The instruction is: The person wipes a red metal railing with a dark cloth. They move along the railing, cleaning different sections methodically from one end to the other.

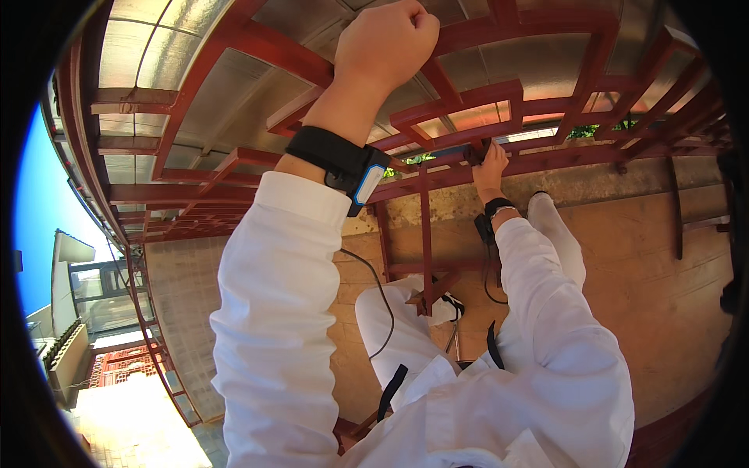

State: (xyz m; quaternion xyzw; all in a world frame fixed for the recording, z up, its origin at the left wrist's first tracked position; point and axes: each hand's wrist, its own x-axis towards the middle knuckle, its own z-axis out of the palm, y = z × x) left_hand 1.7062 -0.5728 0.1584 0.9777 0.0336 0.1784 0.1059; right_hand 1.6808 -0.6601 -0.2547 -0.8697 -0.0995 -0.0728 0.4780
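My left hand is raised in a closed fist, its back towards me, in front of a red-painted wooden lattice. Bars run behind the fist; whether the fingers hold one is hidden. Lower and to the right, my right hand has its fingers around a small dark reddish-brown piece at the lattice's lower rail. What that piece is cannot be made out. Each wrist wears a black strap with a device: the left device has a pale face, and the right device is black.
Thin cables hang by both forearms. A red upright bar stands between my white-clad legs, above a tan paved floor. Metallic-looking panels lie behind the lattice. At the far left are a sunlit courtyard and a building.
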